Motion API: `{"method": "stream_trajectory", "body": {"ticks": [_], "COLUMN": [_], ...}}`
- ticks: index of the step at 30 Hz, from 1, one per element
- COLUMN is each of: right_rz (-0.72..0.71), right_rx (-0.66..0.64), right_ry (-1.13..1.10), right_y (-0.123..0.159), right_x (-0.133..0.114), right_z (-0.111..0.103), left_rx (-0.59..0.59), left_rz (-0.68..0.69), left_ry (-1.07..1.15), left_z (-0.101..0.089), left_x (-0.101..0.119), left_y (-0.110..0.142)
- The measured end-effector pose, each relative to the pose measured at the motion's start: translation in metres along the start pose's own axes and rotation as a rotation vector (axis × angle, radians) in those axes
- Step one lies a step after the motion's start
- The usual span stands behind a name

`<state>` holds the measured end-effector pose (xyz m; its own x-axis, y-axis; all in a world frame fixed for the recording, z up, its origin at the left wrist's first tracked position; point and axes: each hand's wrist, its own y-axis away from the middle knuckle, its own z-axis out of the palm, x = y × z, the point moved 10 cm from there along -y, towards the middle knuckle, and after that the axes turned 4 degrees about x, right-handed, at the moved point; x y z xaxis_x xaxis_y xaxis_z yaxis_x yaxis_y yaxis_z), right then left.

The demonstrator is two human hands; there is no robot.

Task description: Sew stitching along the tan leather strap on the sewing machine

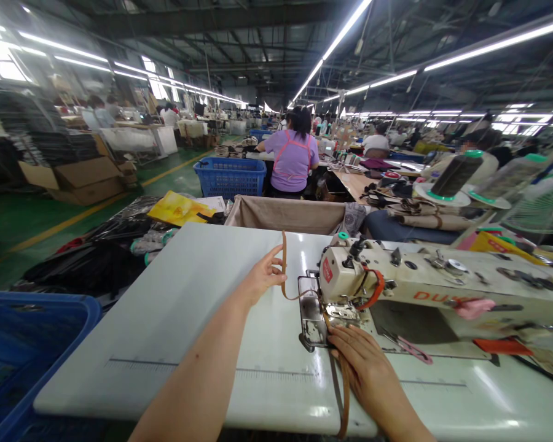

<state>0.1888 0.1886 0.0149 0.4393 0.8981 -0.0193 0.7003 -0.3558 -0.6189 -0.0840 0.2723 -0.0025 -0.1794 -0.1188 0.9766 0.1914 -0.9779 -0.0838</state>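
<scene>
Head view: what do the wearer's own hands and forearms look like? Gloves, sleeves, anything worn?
Left hand and right hand: both bare, no gloves. Left forearm and right forearm are uncovered as far as the frame shows; no sleeve or cuff in sight. No watch, bracelet or ring visible. No cables.

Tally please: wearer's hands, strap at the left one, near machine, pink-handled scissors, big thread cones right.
Left hand and right hand: 2
Brown strap: 1
Sewing machine: 1
Pink-handled scissors: 1
Dark thread cone and paler thread cone: 2
Total: 7
</scene>
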Motion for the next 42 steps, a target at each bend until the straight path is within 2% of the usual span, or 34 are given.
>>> {"method": "stream_trajectory", "body": {"ticks": [9, 20, 23, 26, 29, 32, 42], "right_rz": [0.0, 0.033, 0.04, 0.032, 0.026, 0.031, -0.001], "right_rx": [0.0, -0.007, -0.007, 0.007, 0.031, 0.044, 0.068], "right_ry": [0.014, -0.025, -0.027, -0.019, -0.013, -0.009, 0.041], "right_y": [-0.002, 0.001, 0.002, -0.001, -0.004, -0.005, -0.006], "right_x": [-0.001, 0.002, 0.002, 0.0, -0.002, -0.002, -0.004], "right_z": [-0.002, 0.001, 0.0, -0.004, -0.009, -0.01, -0.011], "left_rx": [-0.052, -0.034, 0.018, 0.123, 0.21, 0.243, 0.292], "left_rz": [0.004, 0.019, 0.025, 0.042, 0.107, 0.166, 0.225], "left_ry": [-0.039, -0.008, -0.021, -0.007, 0.005, 0.002, -0.024], "left_z": [0.005, 0.007, 0.003, -0.007, -0.015, -0.017, -0.02], "left_x": [0.004, 0.011, 0.007, 0.004, 0.007, 0.011, 0.01], "left_y": [0.003, 0.005, 0.003, -0.001, -0.003, -0.004, -0.005]}}
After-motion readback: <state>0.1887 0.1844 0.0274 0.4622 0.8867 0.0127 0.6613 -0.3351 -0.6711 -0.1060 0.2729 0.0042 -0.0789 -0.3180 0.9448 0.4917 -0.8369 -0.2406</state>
